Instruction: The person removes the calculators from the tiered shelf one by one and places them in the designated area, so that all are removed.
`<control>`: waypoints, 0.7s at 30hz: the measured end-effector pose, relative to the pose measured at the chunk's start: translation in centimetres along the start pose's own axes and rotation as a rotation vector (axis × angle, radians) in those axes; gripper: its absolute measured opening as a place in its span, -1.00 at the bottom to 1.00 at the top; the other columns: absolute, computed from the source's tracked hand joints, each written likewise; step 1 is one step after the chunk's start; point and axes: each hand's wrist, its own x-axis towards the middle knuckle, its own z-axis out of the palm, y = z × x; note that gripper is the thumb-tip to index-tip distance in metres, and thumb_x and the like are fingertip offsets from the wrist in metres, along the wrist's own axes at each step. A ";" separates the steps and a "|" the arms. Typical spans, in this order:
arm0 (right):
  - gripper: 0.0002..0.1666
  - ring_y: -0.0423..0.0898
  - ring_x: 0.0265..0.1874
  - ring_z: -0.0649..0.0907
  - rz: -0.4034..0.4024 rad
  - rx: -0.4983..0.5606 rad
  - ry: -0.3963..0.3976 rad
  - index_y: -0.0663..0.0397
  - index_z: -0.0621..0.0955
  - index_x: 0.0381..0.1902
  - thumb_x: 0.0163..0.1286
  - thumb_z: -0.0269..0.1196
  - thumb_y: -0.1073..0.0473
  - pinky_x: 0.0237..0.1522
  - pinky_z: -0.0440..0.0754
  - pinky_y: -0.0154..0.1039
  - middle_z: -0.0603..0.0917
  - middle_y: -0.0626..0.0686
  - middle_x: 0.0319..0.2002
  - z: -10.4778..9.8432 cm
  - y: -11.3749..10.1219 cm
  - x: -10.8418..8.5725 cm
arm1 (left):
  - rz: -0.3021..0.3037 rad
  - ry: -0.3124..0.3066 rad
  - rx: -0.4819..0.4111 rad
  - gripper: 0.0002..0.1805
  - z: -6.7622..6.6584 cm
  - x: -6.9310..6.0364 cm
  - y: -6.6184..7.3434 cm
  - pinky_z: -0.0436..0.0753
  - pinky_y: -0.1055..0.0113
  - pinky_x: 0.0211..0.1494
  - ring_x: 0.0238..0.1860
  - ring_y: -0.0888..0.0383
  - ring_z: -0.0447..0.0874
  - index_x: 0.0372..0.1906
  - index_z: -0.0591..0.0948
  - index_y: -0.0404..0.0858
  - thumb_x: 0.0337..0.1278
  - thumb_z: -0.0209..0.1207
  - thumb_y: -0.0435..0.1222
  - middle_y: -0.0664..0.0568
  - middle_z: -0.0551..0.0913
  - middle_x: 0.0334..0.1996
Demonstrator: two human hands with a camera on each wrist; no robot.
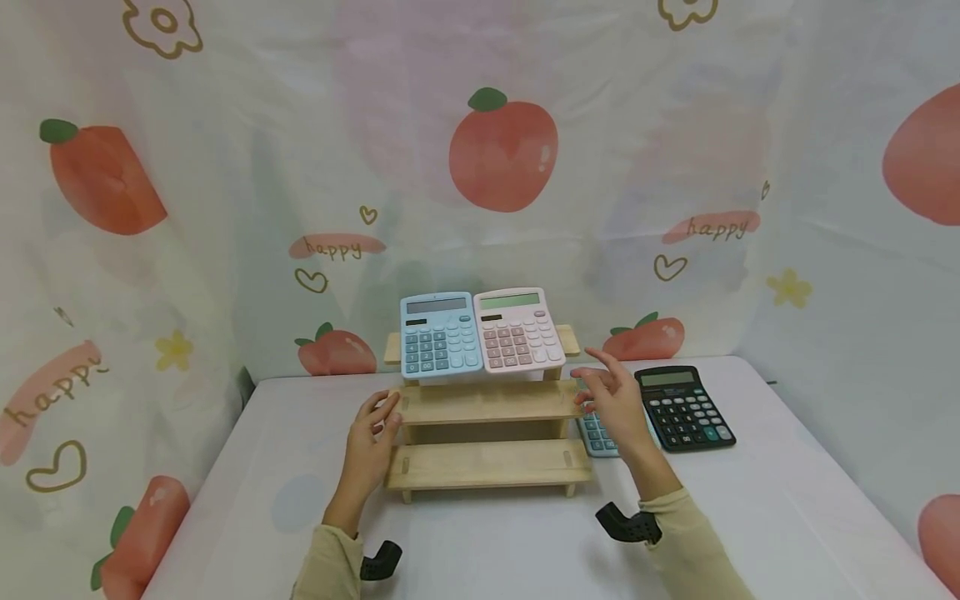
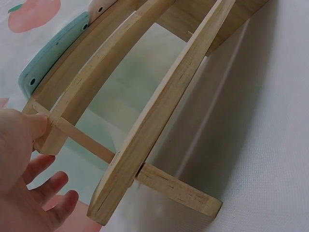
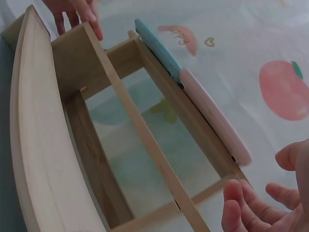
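Observation:
A three-tier wooden display rack (image 1: 487,463) stands on the table. On its top tier a light blue calculator (image 1: 441,335) and a pink calculator (image 1: 519,330) lean side by side, keys facing me. My left hand (image 1: 369,440) holds the left end of the middle shelf, thumb against the wood (image 2: 48,140), other fingers spread beside it. My right hand (image 1: 617,402) hovers off the rack's right end, fingers loosely bent and holding nothing. Below it a second blue calculator (image 1: 597,435) lies on the table, partly hidden by that hand and the rack.
A black calculator (image 1: 686,408) lies right of the right hand, beside the second blue one. The white table (image 1: 300,467) backs onto a fruit-printed cloth (image 1: 502,250), which also hangs at both sides. Black wrist mounts (image 1: 628,525) stick out from the sleeves.

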 end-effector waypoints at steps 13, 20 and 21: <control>-0.31 -0.19 -0.51 0.67 0.071 0.126 -0.077 -0.02 0.21 0.58 0.56 0.08 0.31 -0.52 0.56 -0.43 0.64 0.32 0.02 3.0 -1.2 1.0 | -0.004 -0.001 -0.016 -0.56 -0.1 -0.2 0.2 0.53 -0.26 0.24 0.37 -0.32 0.42 0.33 0.53 -0.40 0.48 0.10 -0.29 -0.32 0.41 0.41; -0.29 -0.22 -0.52 0.68 0.096 0.140 -0.072 -0.07 0.19 0.59 0.56 0.08 0.30 -0.51 0.58 -0.41 0.68 0.25 -0.04 3.6 -1.5 1.3 | 0.018 0.006 -0.002 -0.56 0.0 -0.2 0.0 0.53 -0.28 0.22 0.37 -0.33 0.42 0.33 0.52 -0.41 0.48 0.10 -0.29 -0.32 0.41 0.41; -0.29 -0.22 -0.52 0.68 0.101 0.143 -0.072 -0.08 0.20 0.59 0.57 0.08 0.30 -0.51 0.58 -0.41 0.69 0.26 -0.03 3.6 -1.5 1.4 | 0.019 0.007 -0.002 -0.56 0.1 -0.2 0.0 0.53 -0.28 0.22 0.37 -0.34 0.42 0.33 0.52 -0.41 0.48 0.10 -0.29 -0.32 0.41 0.40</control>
